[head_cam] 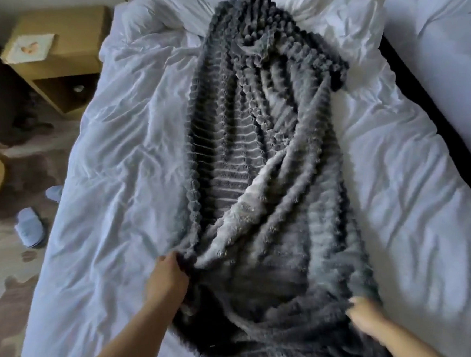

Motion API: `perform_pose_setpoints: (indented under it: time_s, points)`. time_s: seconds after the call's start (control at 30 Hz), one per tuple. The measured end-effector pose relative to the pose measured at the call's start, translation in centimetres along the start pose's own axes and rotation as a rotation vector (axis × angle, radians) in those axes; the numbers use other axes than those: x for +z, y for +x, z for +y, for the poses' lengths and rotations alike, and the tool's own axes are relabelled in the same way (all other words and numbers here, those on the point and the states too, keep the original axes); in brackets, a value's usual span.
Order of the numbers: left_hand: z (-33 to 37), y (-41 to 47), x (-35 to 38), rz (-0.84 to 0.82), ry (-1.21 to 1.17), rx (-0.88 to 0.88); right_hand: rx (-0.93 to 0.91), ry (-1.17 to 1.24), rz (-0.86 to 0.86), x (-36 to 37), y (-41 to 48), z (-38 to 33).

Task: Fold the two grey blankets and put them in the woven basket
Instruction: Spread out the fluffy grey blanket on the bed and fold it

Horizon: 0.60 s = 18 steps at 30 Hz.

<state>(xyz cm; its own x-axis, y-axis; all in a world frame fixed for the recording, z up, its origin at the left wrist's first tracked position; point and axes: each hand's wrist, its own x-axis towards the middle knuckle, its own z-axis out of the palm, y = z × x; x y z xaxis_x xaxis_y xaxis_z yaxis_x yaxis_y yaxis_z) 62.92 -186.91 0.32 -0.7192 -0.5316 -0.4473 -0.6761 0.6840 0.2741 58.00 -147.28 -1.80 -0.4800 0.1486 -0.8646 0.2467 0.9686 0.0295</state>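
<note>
1. Grey blanket (257, 154): lies rumpled lengthwise on the bed's white duvet (119, 148), stretching away from both hands.
2. Left hand (167, 276): fingers curled into the blanket's near edge, gripping it.
3. Left of that hand: two slippers (29, 227) on the floor, with a wooden nightstand (58, 57) beyond.
4. Right of the right hand (365, 317): a second bed (449, 48), cut off at the edge of view.
5. Right hand: blurred at the blanket's other near edge; grip cannot be told.

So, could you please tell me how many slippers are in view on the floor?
2. The near slipper lies on the carpet left of the bed; the far slipper lies just beyond it, closer to the bed. Others may be hidden from view.
</note>
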Motion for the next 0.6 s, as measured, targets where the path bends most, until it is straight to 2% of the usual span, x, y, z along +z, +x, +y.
perform_pose_setpoints:
  time_s: [0.07,0.1,0.13,0.2,0.27,0.33,0.47,0.53,0.6]
  points:
    - [3.2,2.4,1.0,0.051,-0.049,0.15,0.041,0.218,0.382,-3.2,2.8,-0.5]
    - [4.9,3.5,1.8,0.032,-0.069,0.21,0.051,0.274,0.483,-4.5,4.2,-0.9]
    - [6.3,4.7,2.8,-0.024,-0.064,0.257,0.056,0.311,0.504,-5.5,5.8,-1.4]
    - [8.2,7.0,5.5,-0.215,0.037,0.274,0.051,0.325,0.387,-6.4,8.7,-2.9]
    - [8.8,8.0,8.3,-0.371,0.257,0.233,0.003,0.223,0.204,-5.3,10.8,-4.5]
    - [8.6,7.6,10.8,-0.366,0.37,0.143,-0.058,0.048,0.128,-3.4,11.8,-5.4]
    - [5.6,5.1,12.6,-0.416,0.404,-0.015,-0.184,-0.194,0.154,-1.4,11.1,-5.4]
    - [3.4,3.2,12.5,-0.493,0.48,-0.026,-0.231,-0.246,0.043,-0.1,9.3,-4.7]
    - [1.1,0.7,12.2,-0.654,0.479,-0.003,-0.296,-0.351,-0.14,2.0,6.8,-3.8]
